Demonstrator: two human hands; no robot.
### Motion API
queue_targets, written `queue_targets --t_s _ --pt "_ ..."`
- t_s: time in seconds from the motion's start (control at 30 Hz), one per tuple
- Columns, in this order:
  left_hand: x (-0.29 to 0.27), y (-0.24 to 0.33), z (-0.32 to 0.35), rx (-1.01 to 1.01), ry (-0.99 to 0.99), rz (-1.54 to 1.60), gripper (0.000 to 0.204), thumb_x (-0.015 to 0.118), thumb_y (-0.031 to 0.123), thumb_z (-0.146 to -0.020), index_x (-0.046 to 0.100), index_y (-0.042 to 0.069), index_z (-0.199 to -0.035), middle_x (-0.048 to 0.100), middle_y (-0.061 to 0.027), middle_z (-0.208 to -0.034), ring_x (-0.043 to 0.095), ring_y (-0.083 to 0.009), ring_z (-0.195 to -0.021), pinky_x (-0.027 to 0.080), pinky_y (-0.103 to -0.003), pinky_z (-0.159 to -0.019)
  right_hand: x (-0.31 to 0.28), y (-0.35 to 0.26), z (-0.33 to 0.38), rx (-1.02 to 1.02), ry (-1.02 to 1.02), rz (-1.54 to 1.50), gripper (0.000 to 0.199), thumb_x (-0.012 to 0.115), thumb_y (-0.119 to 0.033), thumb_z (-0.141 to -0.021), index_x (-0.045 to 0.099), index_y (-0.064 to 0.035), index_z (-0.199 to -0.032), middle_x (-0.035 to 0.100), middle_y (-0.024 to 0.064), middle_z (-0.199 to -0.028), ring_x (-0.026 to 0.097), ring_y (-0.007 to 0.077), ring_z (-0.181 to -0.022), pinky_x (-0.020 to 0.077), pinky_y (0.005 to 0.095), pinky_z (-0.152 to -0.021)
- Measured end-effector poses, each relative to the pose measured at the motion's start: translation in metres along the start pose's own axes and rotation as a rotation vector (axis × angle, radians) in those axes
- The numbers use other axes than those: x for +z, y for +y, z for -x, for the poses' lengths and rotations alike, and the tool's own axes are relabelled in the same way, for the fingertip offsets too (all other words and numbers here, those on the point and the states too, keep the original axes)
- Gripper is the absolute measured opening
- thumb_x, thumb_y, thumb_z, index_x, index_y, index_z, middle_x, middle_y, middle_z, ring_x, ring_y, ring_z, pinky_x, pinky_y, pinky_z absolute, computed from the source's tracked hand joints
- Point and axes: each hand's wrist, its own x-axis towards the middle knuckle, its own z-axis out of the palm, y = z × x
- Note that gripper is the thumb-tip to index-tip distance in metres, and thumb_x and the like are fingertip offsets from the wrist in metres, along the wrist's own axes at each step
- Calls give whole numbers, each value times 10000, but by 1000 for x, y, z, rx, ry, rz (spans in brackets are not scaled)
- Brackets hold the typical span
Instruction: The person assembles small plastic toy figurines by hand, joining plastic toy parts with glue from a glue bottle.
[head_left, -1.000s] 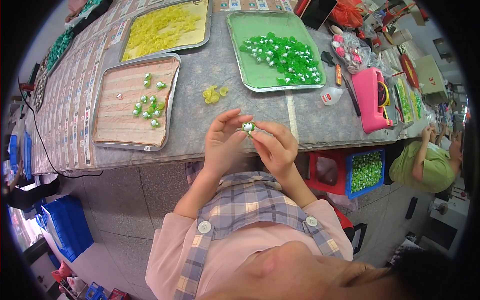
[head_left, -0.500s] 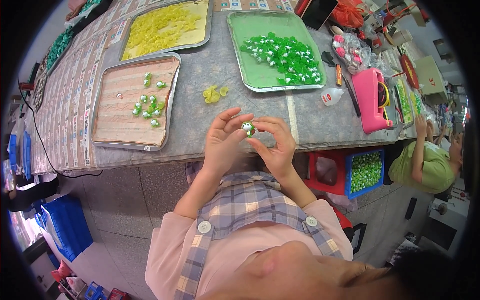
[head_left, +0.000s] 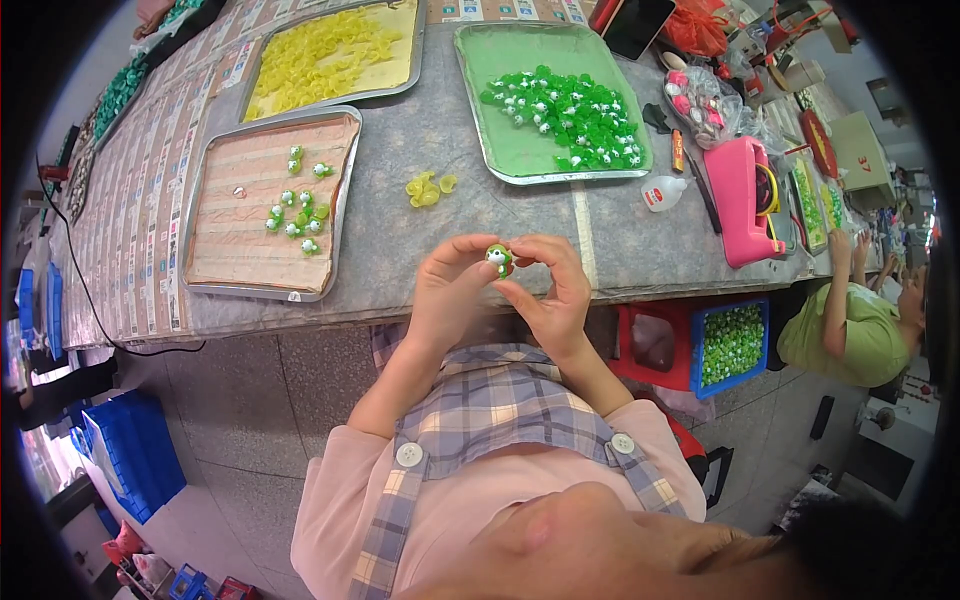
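Note:
Between my two hands, just over the table's near edge, is a small green and white toy figure (head_left: 498, 257). My left hand (head_left: 446, 290) pinches it with thumb and fingers from the left. From the right, my right hand (head_left: 556, 290) grips it with the thumb and fingertips, the fingers curved into a ring. Beyond the hands lies a little heap of yellow translucent pieces (head_left: 424, 190). Similar green and white figures (head_left: 292, 213) stand grouped on a paper-lined tray (head_left: 222, 245) to the left. Fingers hide part of the held figure.
A green tray (head_left: 480, 50) holds many green and white pieces; another tray (head_left: 405, 80) holds yellow ones. At right are a small white bottle (head_left: 664, 193) and a pink holder (head_left: 738, 200). Below the table edge sits a blue crate (head_left: 766, 335). A person in green (head_left: 850, 330) works farther right.
The fingers of my left hand have folded in around the figure, which has turned a little and shifted slightly. My right hand stays almost where it was.

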Motion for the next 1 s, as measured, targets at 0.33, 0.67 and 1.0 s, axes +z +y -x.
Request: queue_targets --t_s 0.33,0.67,1.0 --pt "-3 -2 0 -1 39 -72 205 580 40 -759 538 8 -958 587 -89 -880 577 -184 -807 465 -280 -731 -1 2 2 -70 -7 127 283 709 -78 -608 588 -49 -862 560 70 -862 529 199 -747 425 275 -645" --pt "-3 -2 0 9 36 -86 183 573 34 -765 543 6 -943 588 -84 -859 573 -170 -807 460 -262 -721 1 2 3 -125 20 175 277 706 -73 -607 586 -49 -855 556 60 -832 521 196 -724 409 277 -627" --pt "3 -1 -1 33 51 -98 185 590 32 -754 546 6 -932 592 -85 -853 568 -154 -789 453 -256 -713 3 11 7 27 -4 -53 275 691 -72 -649 556 -42 -887 543 77 -861 519 159 -728 427 240 -604"
